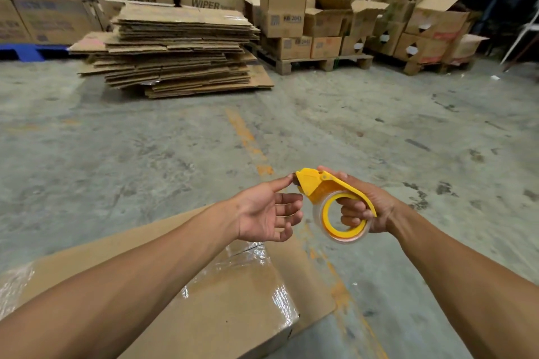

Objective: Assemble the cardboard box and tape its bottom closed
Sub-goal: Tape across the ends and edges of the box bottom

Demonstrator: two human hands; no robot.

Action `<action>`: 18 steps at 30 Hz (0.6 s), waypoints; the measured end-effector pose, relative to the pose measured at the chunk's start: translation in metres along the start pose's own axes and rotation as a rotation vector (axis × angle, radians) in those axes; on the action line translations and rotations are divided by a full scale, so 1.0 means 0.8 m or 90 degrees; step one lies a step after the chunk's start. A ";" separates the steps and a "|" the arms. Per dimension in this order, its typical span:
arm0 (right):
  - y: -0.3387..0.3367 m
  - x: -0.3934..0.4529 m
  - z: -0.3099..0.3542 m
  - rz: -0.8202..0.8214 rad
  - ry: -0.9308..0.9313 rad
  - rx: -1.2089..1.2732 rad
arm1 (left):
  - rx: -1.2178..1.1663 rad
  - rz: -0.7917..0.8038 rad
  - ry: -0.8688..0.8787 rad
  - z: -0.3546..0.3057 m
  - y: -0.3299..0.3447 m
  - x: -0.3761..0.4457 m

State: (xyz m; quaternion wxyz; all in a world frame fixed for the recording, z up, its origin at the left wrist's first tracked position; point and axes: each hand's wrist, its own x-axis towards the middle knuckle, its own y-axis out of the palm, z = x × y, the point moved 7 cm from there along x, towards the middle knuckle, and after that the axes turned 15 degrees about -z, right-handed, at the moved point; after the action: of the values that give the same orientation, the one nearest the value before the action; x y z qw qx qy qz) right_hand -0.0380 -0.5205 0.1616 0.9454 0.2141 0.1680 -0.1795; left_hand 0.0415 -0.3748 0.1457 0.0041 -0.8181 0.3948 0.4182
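— Where's the yellow plastic tape dispenser (335, 198)?
— Gripped in the right hand (364, 207), nose pointing left toward the loose left hand's (268, 213) fingertip.
— The taped brown cardboard box (233, 294)?
— Below both forearms, partly hidden.

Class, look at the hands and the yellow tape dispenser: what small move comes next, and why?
Probably pinch the tape end and draw it out. The right hand grips the yellow plastic tape dispenser, the left hand has fingertips at its front edge, and the brown cardboard box waits below.
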 end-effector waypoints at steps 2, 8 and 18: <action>-0.004 -0.002 0.001 0.006 -0.002 0.016 | 0.000 0.010 0.004 -0.001 0.004 -0.003; -0.009 -0.006 0.003 0.013 -0.005 0.023 | -0.013 0.012 0.004 -0.002 0.007 -0.006; -0.007 -0.014 0.001 0.026 0.014 -0.046 | 0.033 -0.010 -0.012 0.006 0.004 0.000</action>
State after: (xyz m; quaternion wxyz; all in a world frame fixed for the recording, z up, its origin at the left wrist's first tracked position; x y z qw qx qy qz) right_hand -0.0502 -0.5225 0.1649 0.9541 0.1852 0.1803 -0.1514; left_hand 0.0363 -0.3754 0.1435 0.0319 -0.8167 0.3991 0.4155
